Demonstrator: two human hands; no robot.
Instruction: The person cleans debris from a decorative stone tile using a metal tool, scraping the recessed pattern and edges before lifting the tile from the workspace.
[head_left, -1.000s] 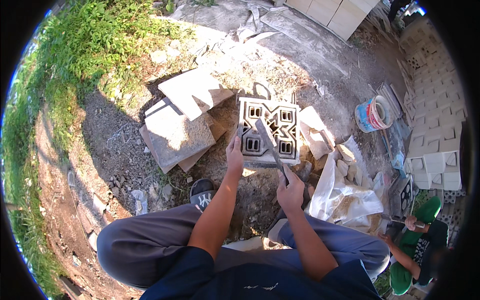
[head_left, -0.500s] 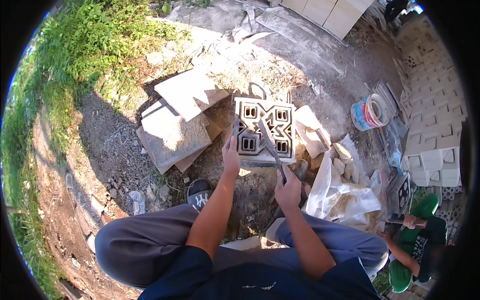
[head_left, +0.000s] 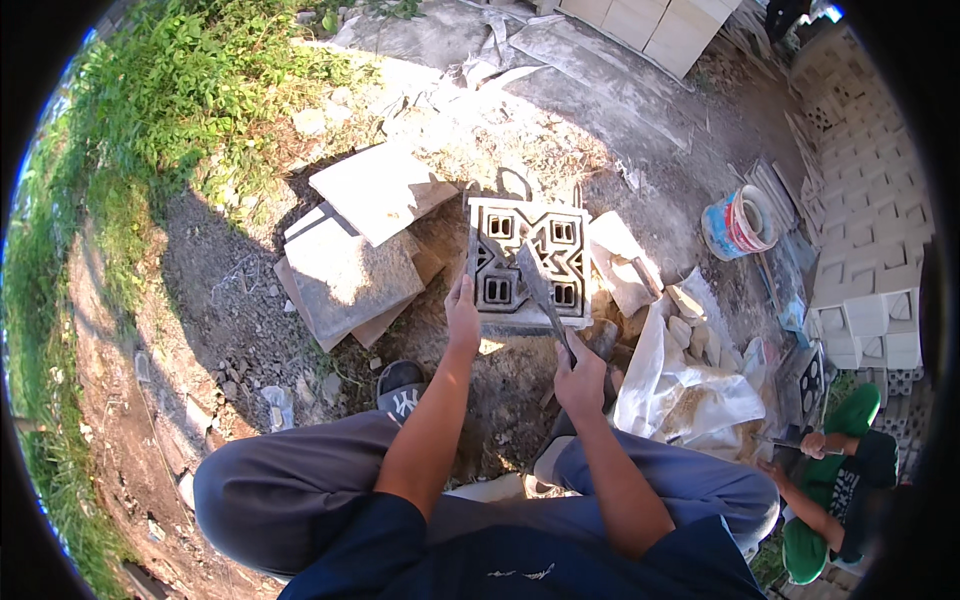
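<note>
A square, pale patterned breeze block (head_left: 533, 257) with slots and angular grooves lies in front of me, with a metal loop behind its far edge. My left hand (head_left: 463, 318) is closed at its near left side, fingers against a thin grey strip along that edge; the exact grip is partly hidden. My right hand (head_left: 580, 382) is closed round the handle of a trowel (head_left: 540, 285). Its narrow grey blade slants up and left over the block, tip near the middle; whether it touches the surface I cannot tell.
Flat slabs (head_left: 350, 262) lie stacked left of the block. On the right are a broken slab piece (head_left: 622, 258), a white sack (head_left: 690, 385), and a bucket (head_left: 735, 224). A co-worker (head_left: 840, 490) sits at lower right, holding a tool, near stacked pale blocks (head_left: 865, 220).
The trowel blade has turned, showing more of its flat face near the tip. My left hand stays at the block's edge. The co-worker's hands have shifted slightly.
</note>
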